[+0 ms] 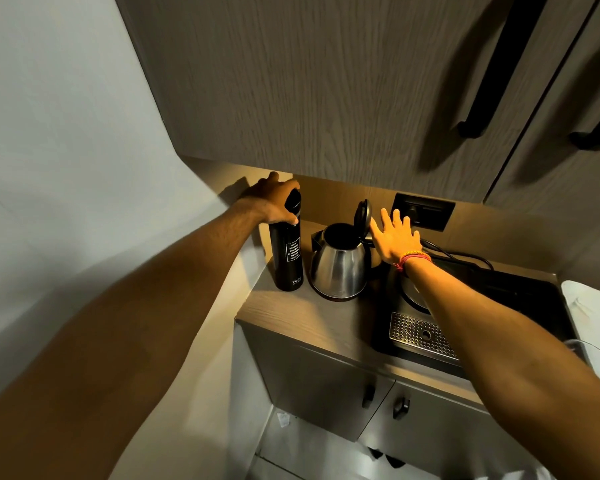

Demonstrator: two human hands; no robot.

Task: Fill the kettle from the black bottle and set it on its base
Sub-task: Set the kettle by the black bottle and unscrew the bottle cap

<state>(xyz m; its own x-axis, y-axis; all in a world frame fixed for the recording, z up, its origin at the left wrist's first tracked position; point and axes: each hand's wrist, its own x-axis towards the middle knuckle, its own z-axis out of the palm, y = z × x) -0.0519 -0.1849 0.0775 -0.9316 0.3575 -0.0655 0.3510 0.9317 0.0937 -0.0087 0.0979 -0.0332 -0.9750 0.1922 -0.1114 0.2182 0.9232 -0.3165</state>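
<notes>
Polished steel kettle (340, 271), woodgrain counter (291, 317)

The tall black cylindrical bottle (287, 252) and the shiny steel kettle (339, 268) stand just beside each other, leaving only a narrow gap, and the kettle's raised black lid (362, 214) blocks its mouth from the right. Above, the grey wood-grain wall cabinet (326, 98) hangs low (headroom is small). The wooden countertop (291, 317) in front of both is free.

A wooden counter (291, 317) stands under a wood-grain upper cabinet (326, 81) with long black handles (499, 64). A black socket plate (423, 211) sits on the back wall. A perforated metal drip grate (420, 336) lies in a black tray (520, 299). Below are grey cupboard doors (319, 386).
</notes>
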